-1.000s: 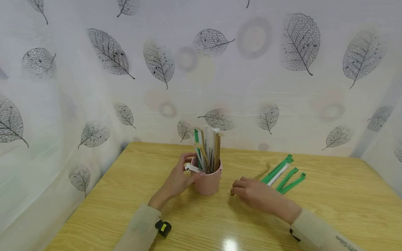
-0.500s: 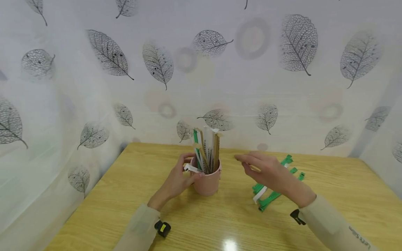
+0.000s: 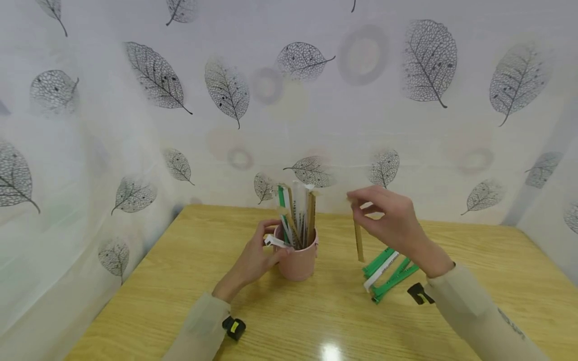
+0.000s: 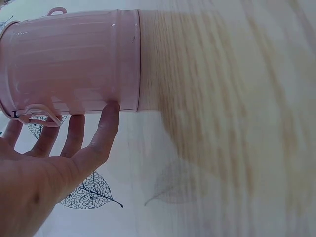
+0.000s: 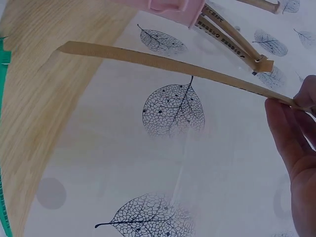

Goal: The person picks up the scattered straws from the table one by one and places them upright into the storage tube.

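Observation:
My left hand (image 3: 250, 260) holds the side of a small pink bucket (image 3: 297, 264), its thumb at the near rim and fingers around the far left side. In the left wrist view the fingertips touch the wall of the bucket (image 4: 74, 59). Several paper-wrapped straws (image 3: 298, 210), brown, white and green, stand in the bucket. One short white straw (image 3: 276, 241) leans out over the rim near the thumb. To the right of the bucket, my right hand (image 3: 390, 218) pinches a brown wrapped straw (image 3: 358, 240) by its upper end. That straw (image 5: 148, 59) hangs nearly upright above the table.
Several green wrapped straws (image 3: 393, 286) and a white one (image 3: 381, 272) lie in a loose pile on the wooden table (image 3: 280, 321), below my right forearm. A leaf-patterned cloth (image 3: 289, 125) hangs behind the table and along its sides.
My right hand has picked the brown straw up from the table, risen and swung it from lying to hanging upright. The left hand and bucket have stayed in place.

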{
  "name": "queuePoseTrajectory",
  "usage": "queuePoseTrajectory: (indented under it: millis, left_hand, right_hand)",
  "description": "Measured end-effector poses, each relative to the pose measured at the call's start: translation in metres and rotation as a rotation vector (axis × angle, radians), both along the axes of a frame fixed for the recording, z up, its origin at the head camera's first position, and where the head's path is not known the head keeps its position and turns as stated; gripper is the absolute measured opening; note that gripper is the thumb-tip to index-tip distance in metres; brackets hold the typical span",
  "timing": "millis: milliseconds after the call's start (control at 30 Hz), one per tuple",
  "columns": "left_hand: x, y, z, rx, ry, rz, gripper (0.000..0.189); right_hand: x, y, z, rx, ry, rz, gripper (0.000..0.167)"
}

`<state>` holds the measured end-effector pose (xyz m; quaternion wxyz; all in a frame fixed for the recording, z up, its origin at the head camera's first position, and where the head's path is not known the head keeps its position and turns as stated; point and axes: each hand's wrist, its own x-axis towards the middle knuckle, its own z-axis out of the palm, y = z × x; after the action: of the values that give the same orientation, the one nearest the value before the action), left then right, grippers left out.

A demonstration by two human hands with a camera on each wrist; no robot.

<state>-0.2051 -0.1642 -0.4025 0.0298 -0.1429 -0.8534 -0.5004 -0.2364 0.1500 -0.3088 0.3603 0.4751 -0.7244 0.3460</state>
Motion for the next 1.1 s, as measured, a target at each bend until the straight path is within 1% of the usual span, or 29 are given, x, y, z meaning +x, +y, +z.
queuePoseTrajectory:
  millis: [133, 267, 400, 633, 767, 867, 967, 1100]
  left_hand:
    - [0.000, 0.000, 0.001, -0.004, -0.004, 0.001, 0.072]
    - [0.000, 0.000, 0.001, -0.005, 0.002, -0.001, 0.072]
    - [-0.001, -0.001, 0.001, -0.003, 0.012, -0.006, 0.071]
    - [-0.001, -0.002, 0.000, -0.001, 0.013, -0.008, 0.071]
    - [-0.001, -0.002, 0.001, -0.003, 0.012, -0.007, 0.071]
    - [-0.002, -0.002, -0.001, -0.009, 0.014, -0.010, 0.070]
    - [-0.002, -0.002, -0.001, -0.008, 0.016, -0.014, 0.069]
    - [-0.002, -0.002, -0.002, -0.002, 0.014, -0.019, 0.069]
  right_hand:
    - [-0.003, -0.006, 0.013, -0.036, 0.044, -0.030, 0.037]
    - [-0.006, -0.012, 0.024, -0.070, 0.050, -0.035, 0.036]
    - [-0.008, -0.020, 0.035, -0.111, 0.039, -0.015, 0.033]
    - [-0.009, -0.036, 0.050, -0.226, -0.019, 0.049, 0.032]
    - [-0.006, -0.046, 0.055, -0.308, -0.057, 0.094, 0.031]
    - [-0.006, -0.051, 0.057, -0.342, -0.059, 0.122, 0.031]
    - [-0.006, -0.055, 0.055, -0.341, -0.041, 0.137, 0.032]
    - [-0.007, -0.058, 0.051, -0.304, -0.020, 0.138, 0.031]
